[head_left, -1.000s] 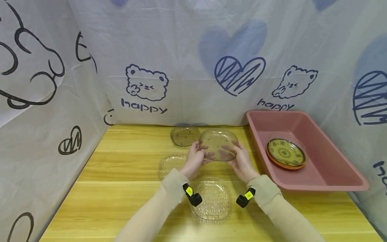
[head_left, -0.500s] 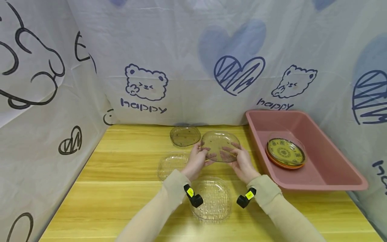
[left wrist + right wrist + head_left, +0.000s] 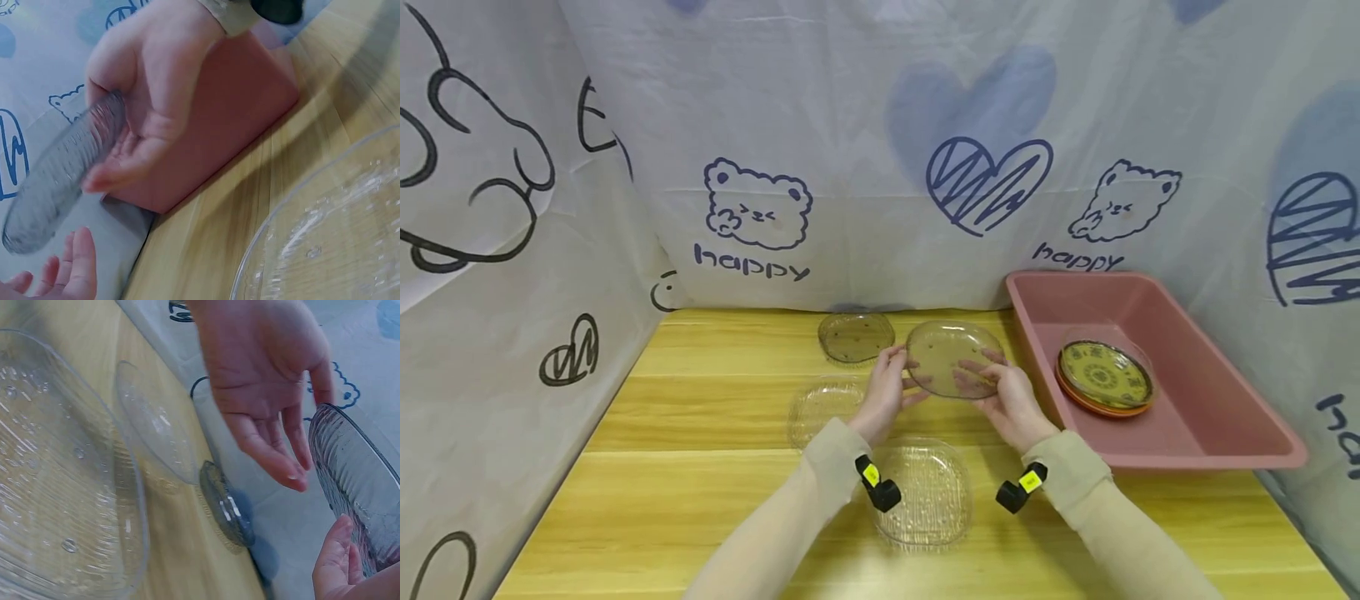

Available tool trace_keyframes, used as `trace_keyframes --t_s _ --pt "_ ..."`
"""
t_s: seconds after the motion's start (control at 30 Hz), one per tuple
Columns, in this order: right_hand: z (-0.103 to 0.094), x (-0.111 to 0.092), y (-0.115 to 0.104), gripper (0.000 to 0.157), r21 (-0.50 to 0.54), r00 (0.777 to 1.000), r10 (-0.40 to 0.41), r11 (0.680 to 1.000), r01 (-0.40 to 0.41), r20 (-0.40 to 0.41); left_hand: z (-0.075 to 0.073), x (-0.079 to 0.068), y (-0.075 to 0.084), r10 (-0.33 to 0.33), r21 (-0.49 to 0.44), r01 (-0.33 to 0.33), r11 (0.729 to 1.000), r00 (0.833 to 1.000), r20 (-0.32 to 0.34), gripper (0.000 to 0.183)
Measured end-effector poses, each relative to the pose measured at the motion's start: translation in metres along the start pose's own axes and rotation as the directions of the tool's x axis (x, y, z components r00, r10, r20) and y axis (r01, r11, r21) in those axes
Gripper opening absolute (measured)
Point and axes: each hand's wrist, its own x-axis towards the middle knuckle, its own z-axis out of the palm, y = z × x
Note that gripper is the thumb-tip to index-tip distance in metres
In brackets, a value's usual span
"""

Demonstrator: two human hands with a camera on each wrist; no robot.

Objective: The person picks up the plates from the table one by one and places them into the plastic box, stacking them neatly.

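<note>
My right hand (image 3: pixel 1017 402) grips a smoky grey glass dish (image 3: pixel 951 340), thumb on one face and fingers on the other. The dish is raised off the table and tilted, its ribbed wall showing in the wrist views. At its left edge is my left hand (image 3: pixel 882 398), fingers extended and spread. In the left wrist view, the left fingers (image 3: pixel 82 265) stand apart from the dish. The left thumb overlaps the rim in the right wrist view; contact is unclear. A clear ribbed dish (image 3: pixel 922 492) lies below, between the forearms. Another clear dish (image 3: pixel 820 410) is partly behind the left hand.
A second grey dish (image 3: pixel 855 337) lies at the table's back edge. On the right stands a pink tub (image 3: pixel 1217 392) with a patterned yellow plate (image 3: pixel 1105 374) over an orange one (image 3: pixel 1108 410). Printed cloth (image 3: pixel 865 167) hangs behind and on both sides.
The held dish has moved slightly right, with the right hand. The left hand has come away toward the dish's left edge, its fingers spreading. The other dishes have not moved.
</note>
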Motion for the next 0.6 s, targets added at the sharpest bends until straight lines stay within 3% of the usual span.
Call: trace_keyframes --t_s 0.23,0.6 --pt "-0.008 -0.005 -0.016 0.061 -0.004 1.000 -0.018 1.000 0.018 0.018 0.006 0.002 -0.003 0.100 0.057 -0.099 0.993 0.995 -0.009 0.046" --pt "-0.024 -0.017 -0.043 0.060 -0.012 0.998 -0.051 0.999 0.051 0.038 0.027 0.000 -0.004 0.214 0.202 -0.224 0.953 0.974 0.068 0.044"
